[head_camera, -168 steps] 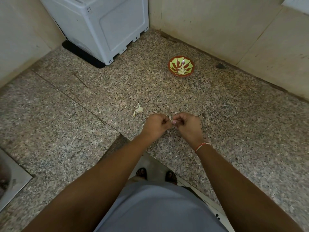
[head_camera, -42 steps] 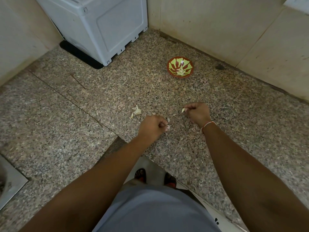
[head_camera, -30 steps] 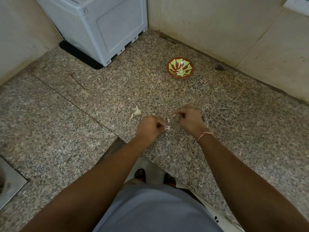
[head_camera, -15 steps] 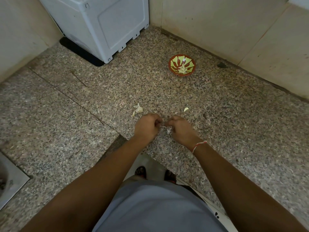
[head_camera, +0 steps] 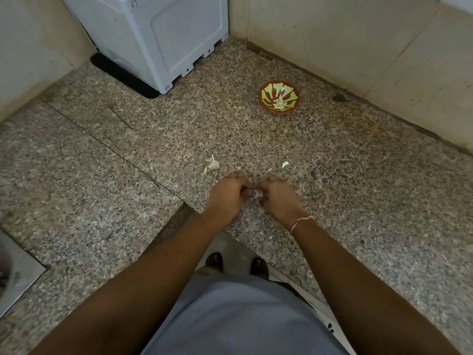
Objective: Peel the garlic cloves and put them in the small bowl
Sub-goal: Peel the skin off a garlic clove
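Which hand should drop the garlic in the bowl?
Probably the right hand. Both hands pinch the garlic between them, but the bowl sits ahead and to the right, nearer that hand than the left hand.

Both forearms are bare, no sleeves showing. A thin red-and-white thread bracelet (head_camera: 302, 222) circles the wrist just behind the right hand (head_camera: 277, 198); the left hand (head_camera: 226, 197) wears nothing. Below the bracelet hangs a plain grey-blue garment (head_camera: 243, 319), and between the two peek toes in dark open sandals (head_camera: 259, 266).
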